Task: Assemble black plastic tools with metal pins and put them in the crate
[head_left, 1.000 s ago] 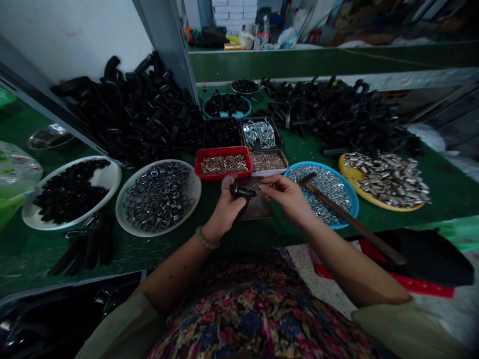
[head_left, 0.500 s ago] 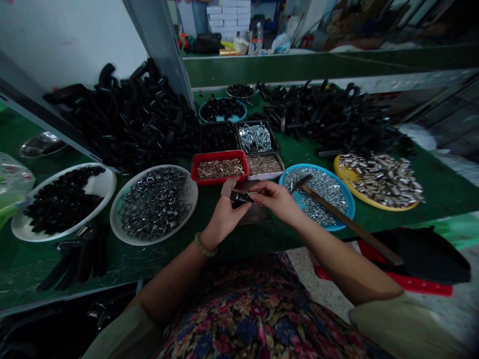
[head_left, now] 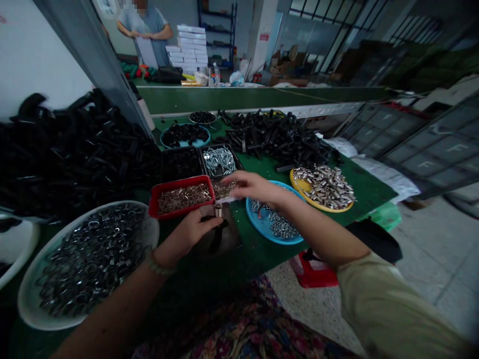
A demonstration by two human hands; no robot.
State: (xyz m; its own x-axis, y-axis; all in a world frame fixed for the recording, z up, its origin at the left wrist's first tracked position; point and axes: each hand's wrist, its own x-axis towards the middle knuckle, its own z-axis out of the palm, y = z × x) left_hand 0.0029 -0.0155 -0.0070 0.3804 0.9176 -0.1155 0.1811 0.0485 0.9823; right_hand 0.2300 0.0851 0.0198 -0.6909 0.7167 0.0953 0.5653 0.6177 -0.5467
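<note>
My left hand (head_left: 189, 232) is closed round a dark piece with a ridged, spring-like metal end (head_left: 218, 210) standing up from it. Most of that piece is hidden by my fingers. Below it lies a dark metal plate (head_left: 230, 234) on the green table. My right hand (head_left: 250, 188) is over the small pale-rimmed tray of tiny metal parts (head_left: 223, 188), its fingertips smeared by motion. Whether it grips anything does not show. Left of that tray sits a red tray (head_left: 155, 203) of thin copper-coloured pins. My right forearm crosses a blue tray (head_left: 267, 234) of small silver parts.
A big white tray (head_left: 28, 299) of metal rings fills the left side. Screws (head_left: 220, 160) lie in a black tray behind. Heaps of black handle-like pieces (head_left: 277, 137) cover the back. A yellow tray (head_left: 322, 204) of silver cylinders is rightward. A person (head_left: 145, 30) stands beyond.
The view has swung right and up. My right hand has left the piece in my left hand and now is over the small tray. The metal end now points upward.
</note>
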